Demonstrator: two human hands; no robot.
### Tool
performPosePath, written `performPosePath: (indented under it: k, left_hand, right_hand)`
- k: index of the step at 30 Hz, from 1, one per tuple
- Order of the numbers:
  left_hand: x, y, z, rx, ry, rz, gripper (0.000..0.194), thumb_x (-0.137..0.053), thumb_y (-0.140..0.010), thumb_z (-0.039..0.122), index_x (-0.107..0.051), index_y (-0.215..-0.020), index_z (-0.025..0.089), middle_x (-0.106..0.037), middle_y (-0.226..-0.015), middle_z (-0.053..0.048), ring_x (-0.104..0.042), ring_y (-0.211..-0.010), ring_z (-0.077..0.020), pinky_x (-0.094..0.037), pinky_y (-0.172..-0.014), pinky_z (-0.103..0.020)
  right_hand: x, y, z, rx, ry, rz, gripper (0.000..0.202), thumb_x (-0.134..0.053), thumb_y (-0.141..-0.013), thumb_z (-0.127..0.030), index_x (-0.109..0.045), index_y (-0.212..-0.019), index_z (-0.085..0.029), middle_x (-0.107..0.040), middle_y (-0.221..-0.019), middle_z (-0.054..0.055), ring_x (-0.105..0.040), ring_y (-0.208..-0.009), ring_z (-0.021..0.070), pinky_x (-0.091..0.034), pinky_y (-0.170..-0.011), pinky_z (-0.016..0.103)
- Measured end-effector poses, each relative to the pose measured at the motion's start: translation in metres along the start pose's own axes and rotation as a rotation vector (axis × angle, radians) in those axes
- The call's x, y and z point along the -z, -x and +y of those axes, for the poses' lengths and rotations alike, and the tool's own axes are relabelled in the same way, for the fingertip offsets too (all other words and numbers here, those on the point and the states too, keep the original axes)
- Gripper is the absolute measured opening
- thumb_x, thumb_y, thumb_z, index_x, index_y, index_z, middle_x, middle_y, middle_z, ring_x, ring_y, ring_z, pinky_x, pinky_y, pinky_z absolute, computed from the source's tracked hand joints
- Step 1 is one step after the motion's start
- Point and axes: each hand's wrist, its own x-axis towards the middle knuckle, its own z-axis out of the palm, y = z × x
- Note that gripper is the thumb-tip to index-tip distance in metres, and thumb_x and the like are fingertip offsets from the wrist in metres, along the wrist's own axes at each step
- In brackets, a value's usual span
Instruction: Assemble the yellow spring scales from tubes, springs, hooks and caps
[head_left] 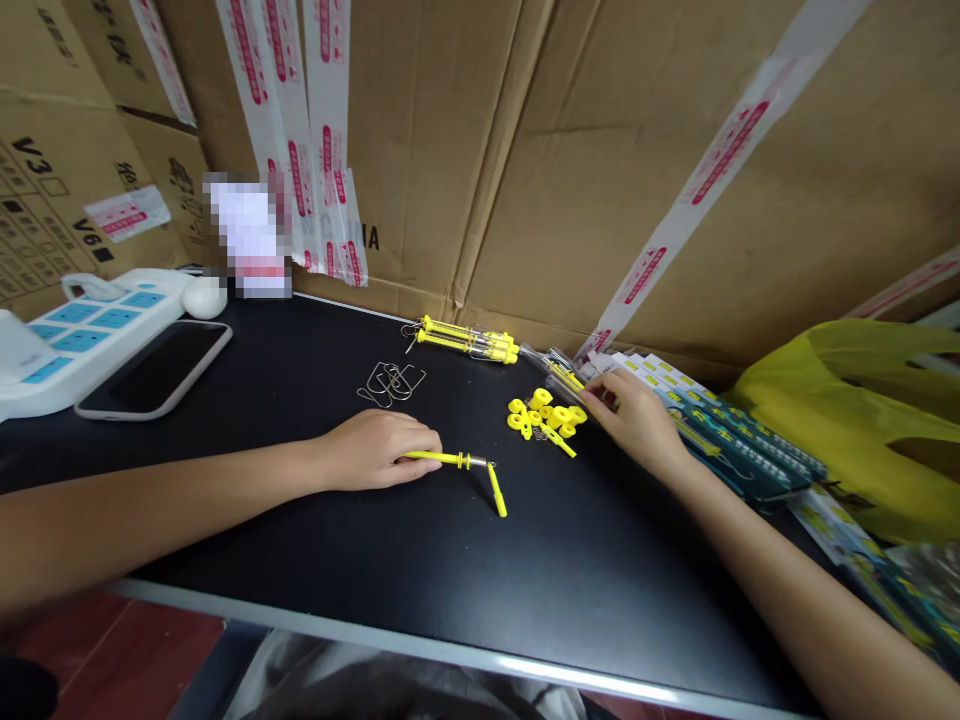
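My left hand (397,450) is closed around a thin yellow plastic rod (452,458) above the black table. The rod carries small yellow collars and a short metal piece, and a second yellow stick (496,490) hangs at an angle from its end. To the right, my right hand (626,405) has its thumb and fingertips together at a bundle of clear tubes and yellow rods (562,375); what they pinch is hidden. Just left of those fingertips lies a heap of small yellow plastic rings and parts (541,412), with a small metal spring among them.
Bent wire hooks (390,382) lie behind my left hand. Several yellow assembled pieces (466,340) rest by the cardboard wall (420,150). A phone (157,370) and power strip (97,325) occupy the left. Printed packages (739,450) and a yellow bag (825,400) crowd the right.
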Motion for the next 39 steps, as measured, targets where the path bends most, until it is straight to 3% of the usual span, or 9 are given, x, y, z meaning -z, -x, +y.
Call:
performPosePath:
  k: [3, 6, 10, 12, 14, 19, 28, 35, 39]
  left_hand:
    - [0.0, 0.0, 0.0, 0.004, 0.004, 0.023, 0.026, -0.037, -0.095, 0.035, -0.057, -0.093, 0.019, -0.062, -0.084, -0.001, -0.058, -0.077, -0.0138, -0.04, -0.069, -0.023]
    - [-0.001, 0.0, -0.001, -0.006, 0.02, 0.038, 0.026, -0.037, -0.095, 0.035, -0.057, -0.093, 0.019, -0.063, -0.085, -0.001, -0.058, -0.08, -0.0137, -0.04, -0.072, -0.023]
    - [-0.002, 0.0, -0.001, -0.04, -0.009, 0.038, 0.026, -0.038, -0.095, 0.035, -0.057, -0.091, 0.019, -0.062, -0.084, -0.001, -0.058, -0.078, -0.0133, -0.04, -0.071, -0.022]
    - [-0.002, 0.0, 0.0, -0.067, -0.033, 0.036, 0.026, -0.038, -0.095, 0.035, -0.058, -0.09, 0.019, -0.062, -0.082, -0.001, -0.057, -0.077, -0.0132, -0.039, -0.07, -0.022]
    - [-0.002, 0.0, 0.001, -0.09, -0.045, 0.033, 0.026, -0.038, -0.095, 0.034, -0.058, -0.089, 0.019, -0.061, -0.079, 0.0, -0.056, -0.076, -0.0131, -0.038, -0.069, -0.022]
    - [-0.002, 0.0, 0.002, -0.093, -0.053, 0.049, 0.026, -0.038, -0.095, 0.034, -0.057, -0.087, 0.019, -0.061, -0.078, 0.0, -0.055, -0.074, -0.0125, -0.038, -0.068, -0.021]
    - [-0.002, -0.001, 0.005, -0.078, -0.172, 0.11, 0.023, -0.04, -0.093, 0.031, -0.059, -0.092, 0.019, -0.061, -0.081, -0.001, -0.052, -0.073, -0.0138, -0.039, -0.07, -0.025]
    - [-0.003, -0.006, 0.027, -0.06, -0.104, 0.107, 0.032, -0.045, -0.091, 0.039, -0.049, -0.115, 0.017, -0.061, -0.104, -0.005, -0.055, -0.09, -0.018, -0.04, -0.082, -0.029]
    - [-0.008, -0.018, 0.04, -0.017, -0.073, 0.059, 0.023, -0.041, -0.094, 0.035, -0.051, -0.107, 0.018, -0.061, -0.099, -0.003, -0.057, -0.088, -0.0174, -0.042, -0.078, -0.028]
  right_hand:
    - [0.009, 0.002, -0.013, -0.021, -0.025, 0.125, 0.02, -0.047, -0.088, -0.03, -0.053, -0.073, -0.019, -0.05, -0.066, 0.001, -0.046, -0.058, 0.0152, -0.035, -0.056, 0.028]
    - [0.019, 0.011, -0.045, 0.038, -0.115, 0.2, 0.021, -0.041, -0.091, -0.028, -0.051, -0.074, -0.02, -0.051, -0.066, 0.002, -0.047, -0.06, 0.0158, -0.037, -0.059, 0.029]
    - [0.019, 0.035, -0.102, 0.278, -0.28, -0.053, 0.015, -0.045, -0.09, -0.028, -0.054, -0.099, -0.02, -0.057, -0.083, 0.005, -0.055, -0.076, 0.0181, -0.044, -0.07, 0.031]
    - [0.012, 0.046, -0.123, 0.306, -0.35, -0.202, 0.025, -0.05, -0.089, -0.03, -0.051, -0.112, -0.02, -0.057, -0.085, 0.006, -0.055, -0.078, 0.0178, -0.045, -0.07, 0.03]
    - [0.004, 0.053, -0.135, 0.305, -0.42, -0.269, 0.022, -0.05, -0.089, -0.029, -0.052, -0.109, -0.019, -0.055, -0.082, 0.005, -0.054, -0.075, 0.0167, -0.045, -0.068, 0.028]
    - [-0.008, 0.053, -0.137, 0.238, -0.513, -0.248, 0.01, -0.05, -0.09, -0.027, -0.056, -0.087, -0.018, -0.053, -0.074, 0.002, -0.051, -0.066, 0.0141, -0.041, -0.061, 0.025]
    - [-0.008, 0.053, -0.135, 0.18, -0.553, -0.255, 0.018, -0.043, -0.093, -0.028, -0.059, -0.094, -0.019, -0.061, -0.081, 0.005, -0.058, -0.073, 0.0165, -0.045, -0.068, 0.028]
    - [-0.009, 0.052, -0.136, 0.252, -0.543, -0.278, 0.024, -0.039, -0.095, -0.029, -0.059, -0.09, -0.019, -0.063, -0.08, 0.005, -0.058, -0.072, 0.0158, -0.045, -0.067, 0.026]
    - [-0.008, 0.053, -0.136, 0.238, -0.515, -0.268, 0.024, -0.038, -0.095, -0.03, -0.057, -0.086, -0.018, -0.06, -0.075, 0.004, -0.056, -0.068, 0.0147, -0.043, -0.065, 0.025]
